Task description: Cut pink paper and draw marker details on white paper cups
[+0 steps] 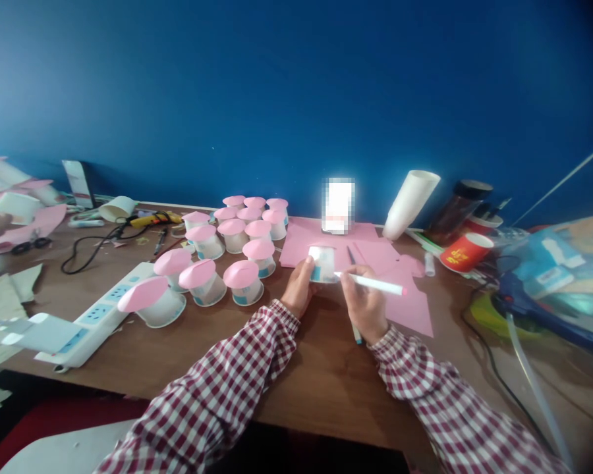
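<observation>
My left hand (299, 291) is closed around a small white-and-blue paper cup (323, 263), held just above the table. In my right hand (366, 304) is a white marker (379, 284) with a pink end, its other end close to the cup's side. Whether the tip touches the cup cannot be made out. Left of my hands stand several short cups with pink paper cones (241, 273) on top. Pink paper sheets (410, 303) lie beneath and behind the hands. Another pen (357, 334) with a blue end lies partly under my right hand.
A white power strip (101, 316) lies front left, near scissors (29, 245) and a yellow tool (153, 219) with a black cable. Stacked white cups (411, 204) lean at the back. Right are a red cup (467, 252), a dark jar (457, 210) and a blue glue gun (538, 309).
</observation>
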{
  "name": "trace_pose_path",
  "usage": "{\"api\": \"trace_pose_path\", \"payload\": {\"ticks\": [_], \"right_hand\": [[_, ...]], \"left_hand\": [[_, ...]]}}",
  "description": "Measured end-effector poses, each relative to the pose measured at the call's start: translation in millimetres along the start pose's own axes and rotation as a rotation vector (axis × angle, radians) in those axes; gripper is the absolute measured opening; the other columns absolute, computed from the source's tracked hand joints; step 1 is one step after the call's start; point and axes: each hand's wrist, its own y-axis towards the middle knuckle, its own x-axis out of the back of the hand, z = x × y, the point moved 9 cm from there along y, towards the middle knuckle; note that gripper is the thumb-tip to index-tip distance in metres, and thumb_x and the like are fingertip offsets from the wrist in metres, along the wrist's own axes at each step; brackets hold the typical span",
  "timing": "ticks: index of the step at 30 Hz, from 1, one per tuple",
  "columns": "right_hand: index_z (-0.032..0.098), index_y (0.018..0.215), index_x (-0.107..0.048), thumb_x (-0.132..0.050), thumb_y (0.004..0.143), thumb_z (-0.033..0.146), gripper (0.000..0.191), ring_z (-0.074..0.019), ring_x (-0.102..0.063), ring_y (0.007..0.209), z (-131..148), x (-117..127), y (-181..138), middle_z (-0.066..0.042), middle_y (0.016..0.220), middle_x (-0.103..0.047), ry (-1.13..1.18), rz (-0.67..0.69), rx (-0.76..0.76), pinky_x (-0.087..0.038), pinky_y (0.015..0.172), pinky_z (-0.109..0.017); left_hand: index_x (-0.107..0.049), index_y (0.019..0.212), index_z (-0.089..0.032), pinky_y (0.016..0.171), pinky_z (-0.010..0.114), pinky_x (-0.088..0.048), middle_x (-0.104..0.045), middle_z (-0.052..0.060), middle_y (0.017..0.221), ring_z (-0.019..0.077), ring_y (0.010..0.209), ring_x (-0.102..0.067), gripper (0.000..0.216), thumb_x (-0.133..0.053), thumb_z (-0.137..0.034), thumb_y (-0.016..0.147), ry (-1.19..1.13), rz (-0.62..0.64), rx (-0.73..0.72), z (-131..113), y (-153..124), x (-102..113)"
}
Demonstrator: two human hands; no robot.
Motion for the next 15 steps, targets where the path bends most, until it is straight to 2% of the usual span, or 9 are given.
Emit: {"api": "trace_pose_path", "payload": {"ticks": [6, 9, 15], "right_hand": [[0.021, 0.093, -0.062, -0.061, 0.092, 0.032, 0.011, -0.0173, -0.066, 0.072, 2, -4, -2, -0.003, 0.083, -0.068, -0.048, 0.044, 0.042, -0.055, 0.066, -0.030], [0.021, 0.093, -0.063, -0.062, 0.091, 0.030, 0.009, -0.0182, -0.068, 0.077, 4, -4, -2, -0.004, 0.086, -0.069, -0.063, 0.037, 0.074, -0.056, 0.072, -0.031], [0.021, 0.090, -0.063, -0.060, 0.091, 0.027, 0.007, -0.0180, -0.067, 0.077, 14, -6, -1, -0.004, 0.083, -0.070, -0.104, 0.054, 0.149, -0.056, 0.073, -0.031]], "left_hand": [[-0.062, 0.094, -0.014, 0.060, 0.022, -0.047, -0.062, 0.002, 0.079, 0.0125, 0.071, -0.059, 0.049, -0.076, -0.056, 0.073, -0.019, 0.026, -0.030, -4, 0, -3], [-0.063, 0.097, -0.014, 0.062, 0.022, -0.049, -0.062, 0.002, 0.080, 0.0118, 0.072, -0.059, 0.048, -0.074, -0.055, 0.075, -0.017, 0.016, -0.022, -2, 0, -1], [-0.064, 0.100, -0.014, 0.065, 0.024, -0.049, -0.061, 0.001, 0.079, 0.0118, 0.073, -0.058, 0.048, -0.072, -0.055, 0.077, -0.017, 0.024, -0.015, -2, -1, -2]]}}
